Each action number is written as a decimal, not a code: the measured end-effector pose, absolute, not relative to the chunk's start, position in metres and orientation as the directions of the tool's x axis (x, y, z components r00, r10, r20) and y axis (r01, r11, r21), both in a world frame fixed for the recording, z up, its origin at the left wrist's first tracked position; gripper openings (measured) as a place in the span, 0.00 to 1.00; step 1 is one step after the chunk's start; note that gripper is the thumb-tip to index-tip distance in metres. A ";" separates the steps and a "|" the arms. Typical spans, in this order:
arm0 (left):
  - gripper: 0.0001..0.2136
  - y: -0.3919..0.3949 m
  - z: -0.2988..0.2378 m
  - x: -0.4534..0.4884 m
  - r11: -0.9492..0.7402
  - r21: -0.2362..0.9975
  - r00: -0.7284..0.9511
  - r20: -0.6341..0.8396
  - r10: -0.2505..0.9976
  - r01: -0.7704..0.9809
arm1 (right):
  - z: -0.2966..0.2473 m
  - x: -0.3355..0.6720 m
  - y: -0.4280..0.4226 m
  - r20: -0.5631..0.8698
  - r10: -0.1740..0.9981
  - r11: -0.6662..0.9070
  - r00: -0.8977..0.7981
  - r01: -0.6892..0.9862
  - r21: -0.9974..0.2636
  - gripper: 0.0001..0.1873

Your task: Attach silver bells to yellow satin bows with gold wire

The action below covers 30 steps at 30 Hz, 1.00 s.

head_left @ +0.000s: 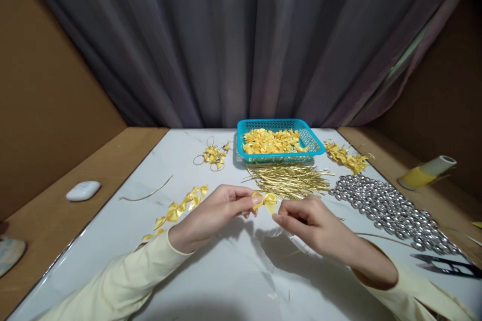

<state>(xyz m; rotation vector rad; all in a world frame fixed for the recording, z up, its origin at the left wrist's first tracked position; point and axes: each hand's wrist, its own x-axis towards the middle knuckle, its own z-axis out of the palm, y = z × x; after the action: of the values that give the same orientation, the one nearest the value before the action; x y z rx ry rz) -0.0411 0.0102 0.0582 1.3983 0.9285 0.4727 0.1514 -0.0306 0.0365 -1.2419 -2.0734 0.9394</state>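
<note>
Over the middle of the white table, a yellow ribbon bow point(268, 201) is held up between my two hands. My left hand point(231, 204) pinches the bow's left loop between thumb and fingers. At the lower right tail, my right hand point(307, 220) closes its thumb and curled index finger on the ribbon. Just beyond the hands lies a pile of gold cords point(289, 179). Left of my left wrist, several yellow bows point(176, 210) rest in a row on the table, partly covered by the sleeve.
A blue basket point(279, 157) of yellow bows stands at the back. Silver beads point(391, 205) spread along the right, with snips point(444, 265) near them. Bows with cord loops point(214, 155) sit back left; more bows point(348, 158) lie back right. A white case point(83, 190) is far left.
</note>
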 end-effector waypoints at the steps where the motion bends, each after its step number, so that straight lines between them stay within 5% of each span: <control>1: 0.09 0.010 0.059 -0.041 0.154 0.959 0.581 -0.268 0.768 0.239 | 0.036 0.151 -0.031 0.095 0.898 0.334 -0.430 0.524 -0.784 0.17; 12: 0.09 0.011 0.057 -0.042 0.151 0.961 0.565 -0.260 0.783 0.232 | 0.035 0.149 -0.031 0.129 0.896 0.368 -0.424 0.548 -0.751 0.17; 20: 0.08 0.013 0.055 -0.043 0.320 0.939 0.588 -0.330 0.738 0.126 | 0.034 0.145 -0.038 0.179 0.888 0.411 -0.423 0.558 -0.721 0.16; 30: 0.09 0.010 0.056 -0.043 0.160 0.971 0.529 -0.230 0.817 0.176 | 0.030 0.142 -0.038 0.236 0.891 0.429 -0.388 0.549 -0.717 0.15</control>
<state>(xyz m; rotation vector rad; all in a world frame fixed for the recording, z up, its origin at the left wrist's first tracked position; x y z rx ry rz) -0.0434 0.0096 0.0557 1.3637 0.9484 0.5731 0.1424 -0.0384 0.0301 -1.2094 -2.0765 0.7269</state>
